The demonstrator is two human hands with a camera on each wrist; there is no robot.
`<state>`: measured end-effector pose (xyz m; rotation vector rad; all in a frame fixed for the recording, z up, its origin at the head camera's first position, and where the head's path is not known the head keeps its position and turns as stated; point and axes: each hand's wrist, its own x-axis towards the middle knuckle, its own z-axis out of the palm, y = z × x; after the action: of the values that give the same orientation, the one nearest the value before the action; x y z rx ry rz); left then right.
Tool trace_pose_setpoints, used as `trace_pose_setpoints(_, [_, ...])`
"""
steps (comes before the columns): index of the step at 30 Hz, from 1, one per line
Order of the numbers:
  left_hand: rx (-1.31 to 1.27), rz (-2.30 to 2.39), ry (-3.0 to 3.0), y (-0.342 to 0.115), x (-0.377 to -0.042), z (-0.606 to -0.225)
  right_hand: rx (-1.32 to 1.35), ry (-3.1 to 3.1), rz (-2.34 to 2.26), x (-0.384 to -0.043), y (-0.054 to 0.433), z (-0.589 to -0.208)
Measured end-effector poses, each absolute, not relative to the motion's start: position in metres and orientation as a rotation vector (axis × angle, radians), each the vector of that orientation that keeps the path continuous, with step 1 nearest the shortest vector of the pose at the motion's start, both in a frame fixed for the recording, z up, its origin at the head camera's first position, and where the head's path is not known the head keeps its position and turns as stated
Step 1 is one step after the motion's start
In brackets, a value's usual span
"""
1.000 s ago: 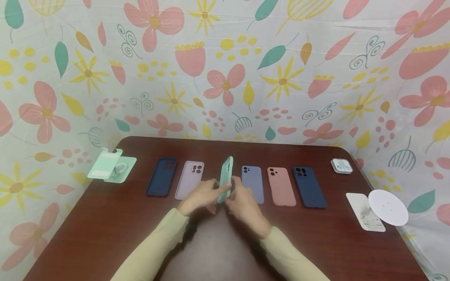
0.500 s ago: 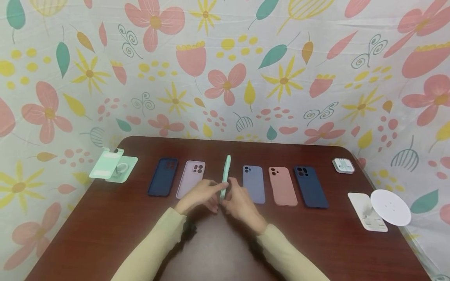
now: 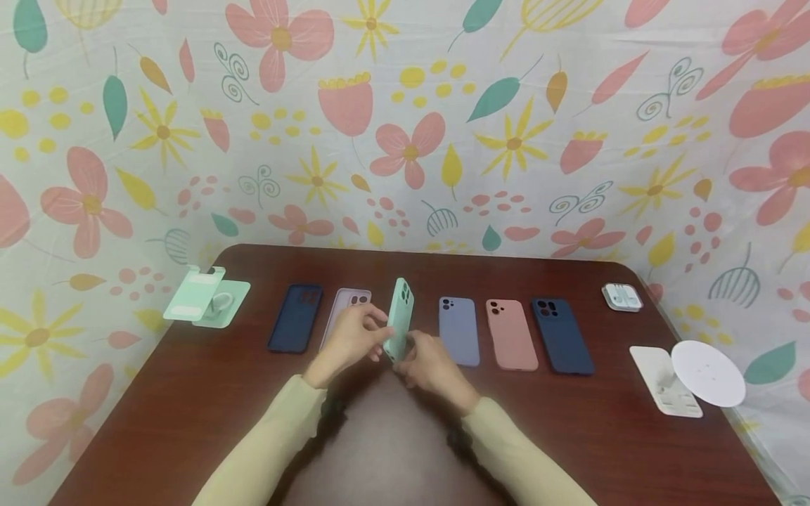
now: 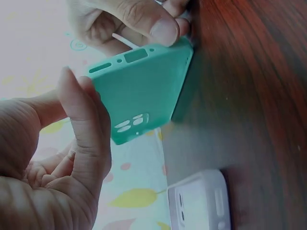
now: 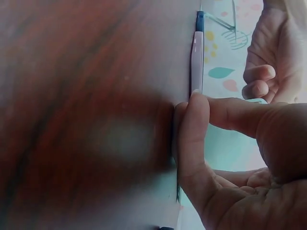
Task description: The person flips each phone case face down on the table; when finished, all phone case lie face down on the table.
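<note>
A mint green phone case (image 3: 399, 320) stands tilted on its short end between my two hands over the middle of the table. My left hand (image 3: 350, 339) pinches its lower left side with thumb and finger. At the lower right corner, my right hand (image 3: 435, 365) pinches the case too. The left wrist view looks into the hollow inside of the case (image 4: 139, 93), with camera holes and port cutouts visible and the right thumb on its edge. In the right wrist view my right hand's fingers cover much of the case (image 5: 230, 143).
Left of the hands lie a lilac case (image 3: 344, 300), partly hidden by my left hand, and a navy case (image 3: 295, 318). To the right are blue-grey (image 3: 459, 334), pink (image 3: 512, 336) and navy (image 3: 562, 337) cases. A mint stand (image 3: 193, 295), white stand (image 3: 709, 372) and small white box (image 3: 622, 297) sit at the sides.
The mint case has turned from nearly edge-on to showing its back and camera holes in the head view. My left hand has shifted slightly up and left, covering more of the lilac case.
</note>
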<state>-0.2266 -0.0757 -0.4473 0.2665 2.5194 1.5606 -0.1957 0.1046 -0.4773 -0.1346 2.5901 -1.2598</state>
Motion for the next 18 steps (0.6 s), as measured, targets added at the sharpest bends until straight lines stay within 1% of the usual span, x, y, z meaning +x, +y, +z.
trace_pose_setpoints(10, [0.232, 1.538, 2.501, -0.083, -0.228, -0.453, -0.111, 2.602, -1.24, -0.193, 0.107, -0.475])
trace_pose_setpoints(18, [0.309, 1.438, 2.555, -0.086, -0.229, -0.46, -0.082, 2.634, -1.224, -0.191, 0.112, -0.473])
